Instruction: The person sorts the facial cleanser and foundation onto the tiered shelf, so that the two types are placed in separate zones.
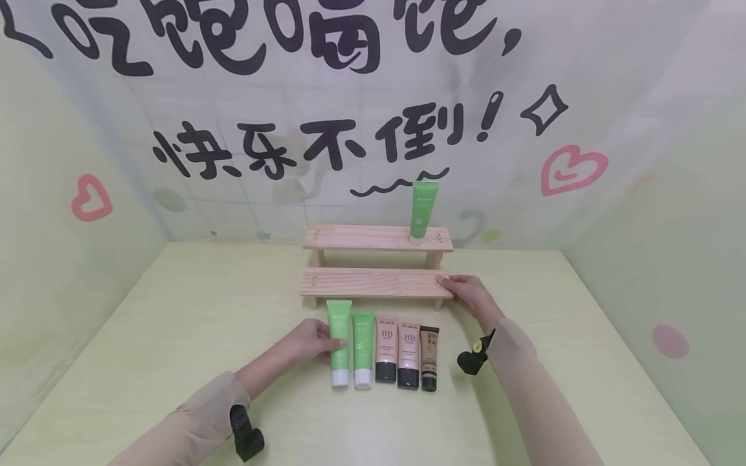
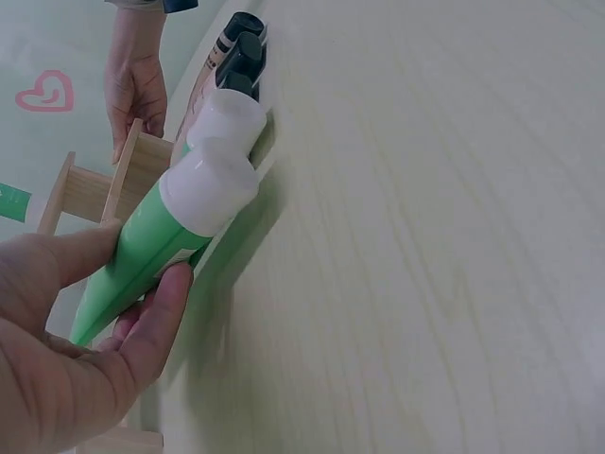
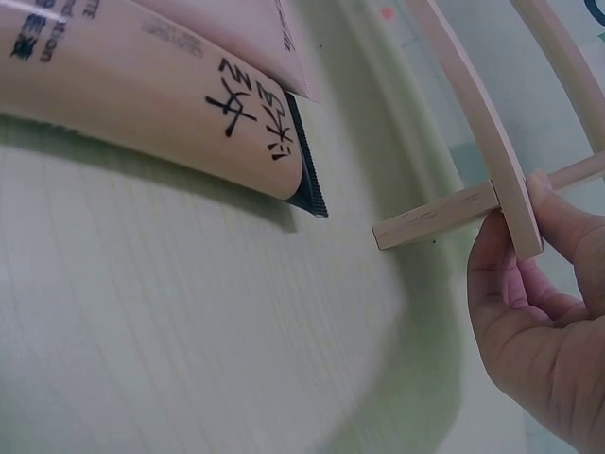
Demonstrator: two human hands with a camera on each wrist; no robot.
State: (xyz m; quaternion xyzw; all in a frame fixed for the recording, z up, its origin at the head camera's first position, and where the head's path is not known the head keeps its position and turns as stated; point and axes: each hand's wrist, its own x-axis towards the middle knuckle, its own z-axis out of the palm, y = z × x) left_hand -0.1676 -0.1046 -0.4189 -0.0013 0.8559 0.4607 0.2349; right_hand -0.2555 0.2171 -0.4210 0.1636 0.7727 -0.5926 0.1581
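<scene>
My left hand [image 1: 311,340] pinches a green tube with a white cap [image 1: 340,336] at the left end of a row on the table. In the left wrist view, thumb and fingers hold this tube [image 2: 156,241] by its sides. With my right hand [image 1: 471,298] I grip the right end of the lower step of a two-step wooden stand [image 1: 373,283]. The right wrist view shows the thumb above the board [image 3: 515,213] and the fingers beneath it. Another green tube [image 1: 423,210] stands cap down on the upper step, near its right end.
Beside the held tube lie a second green tube [image 1: 363,349], two pink BB tubes [image 1: 387,346] with black caps and a smaller brown tube [image 1: 429,356]. Lettered walls [image 1: 373,116] enclose the pale table [image 1: 233,285] at the back and sides.
</scene>
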